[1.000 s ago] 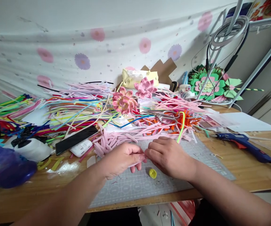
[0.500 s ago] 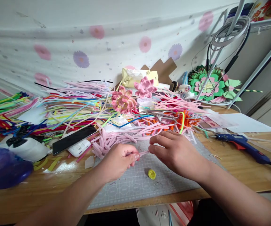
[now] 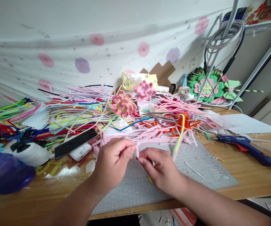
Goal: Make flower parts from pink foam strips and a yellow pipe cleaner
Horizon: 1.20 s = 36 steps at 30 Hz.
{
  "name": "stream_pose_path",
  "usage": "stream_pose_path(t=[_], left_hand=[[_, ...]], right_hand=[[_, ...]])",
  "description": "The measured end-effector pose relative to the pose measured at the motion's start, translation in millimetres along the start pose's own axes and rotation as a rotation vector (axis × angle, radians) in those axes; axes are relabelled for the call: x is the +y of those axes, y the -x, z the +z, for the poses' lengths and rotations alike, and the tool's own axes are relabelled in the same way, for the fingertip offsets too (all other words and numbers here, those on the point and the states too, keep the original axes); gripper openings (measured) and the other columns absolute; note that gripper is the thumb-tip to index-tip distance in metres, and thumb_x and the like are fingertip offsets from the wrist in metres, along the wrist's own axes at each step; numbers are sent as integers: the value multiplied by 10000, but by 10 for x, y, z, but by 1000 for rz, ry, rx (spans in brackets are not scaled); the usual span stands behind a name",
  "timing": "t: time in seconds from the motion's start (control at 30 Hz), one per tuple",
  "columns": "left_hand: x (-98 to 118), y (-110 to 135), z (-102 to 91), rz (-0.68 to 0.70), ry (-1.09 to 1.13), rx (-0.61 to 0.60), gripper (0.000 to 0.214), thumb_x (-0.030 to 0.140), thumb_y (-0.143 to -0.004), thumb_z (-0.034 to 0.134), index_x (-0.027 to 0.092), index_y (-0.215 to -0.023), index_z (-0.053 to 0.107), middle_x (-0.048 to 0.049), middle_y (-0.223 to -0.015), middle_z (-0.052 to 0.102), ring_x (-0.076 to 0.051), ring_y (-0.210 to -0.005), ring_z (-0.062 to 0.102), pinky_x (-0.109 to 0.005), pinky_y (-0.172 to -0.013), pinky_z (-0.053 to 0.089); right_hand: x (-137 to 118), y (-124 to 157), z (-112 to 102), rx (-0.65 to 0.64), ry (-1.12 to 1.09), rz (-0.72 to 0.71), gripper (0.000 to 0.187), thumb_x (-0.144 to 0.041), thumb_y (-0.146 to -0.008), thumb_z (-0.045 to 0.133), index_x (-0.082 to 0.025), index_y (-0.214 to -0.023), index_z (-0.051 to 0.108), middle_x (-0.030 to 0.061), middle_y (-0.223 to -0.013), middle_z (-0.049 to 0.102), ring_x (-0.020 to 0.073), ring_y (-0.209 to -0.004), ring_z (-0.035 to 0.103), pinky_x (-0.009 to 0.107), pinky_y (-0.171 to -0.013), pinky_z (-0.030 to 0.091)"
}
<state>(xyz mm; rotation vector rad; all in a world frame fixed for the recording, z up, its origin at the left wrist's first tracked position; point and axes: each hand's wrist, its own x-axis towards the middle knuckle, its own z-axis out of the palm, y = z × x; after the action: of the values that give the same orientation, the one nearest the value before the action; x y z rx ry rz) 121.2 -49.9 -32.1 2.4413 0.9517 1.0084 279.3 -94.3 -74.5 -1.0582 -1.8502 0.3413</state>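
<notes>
A short pale pink pipe cleaner [image 3: 137, 151] shows between my two hands, bent near its upper end. My left hand [image 3: 114, 163] pinches it at the top, thumb against fingers. Lower down, the fingertips of my right hand [image 3: 162, 168] close on its other end. Both hands are above the grey cutting mat [image 3: 130, 196]. Only a sliver of a small yellow coil [image 3: 150, 179] peeks out beside my right hand, which covers the rest. Beyond the hands lie many loose pink pipe cleaners [image 3: 147, 135].
Scissors [image 3: 166, 119] rest on the pile near a bent yellow-green pipe cleaner [image 3: 179, 138]. Two pink flowers [image 3: 124, 104] stand behind. To the right lies a blue glue gun [image 3: 246, 146]; to the left, a black phone [image 3: 75, 144] and a purple plastic object [image 3: 5, 172].
My hands have come closer together, and the pipe cleaner between them has turned from nearly level to upright. My right hand now mostly covers the yellow coil. The view has shifted slightly.
</notes>
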Motion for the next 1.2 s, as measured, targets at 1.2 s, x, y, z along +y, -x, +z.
stream_pose_path(t=[1.2], left_hand=[[61, 31, 24, 409, 14, -116, 152, 137, -837, 501, 166, -716, 589, 14, -561, 546, -116, -548, 478, -288, -647, 365]], right_hand=[[83, -58, -231, -293, -749, 343, 229, -355, -776, 589, -154, -681, 533, -52, -550, 452, 74, -483, 382, 191, -461, 309]])
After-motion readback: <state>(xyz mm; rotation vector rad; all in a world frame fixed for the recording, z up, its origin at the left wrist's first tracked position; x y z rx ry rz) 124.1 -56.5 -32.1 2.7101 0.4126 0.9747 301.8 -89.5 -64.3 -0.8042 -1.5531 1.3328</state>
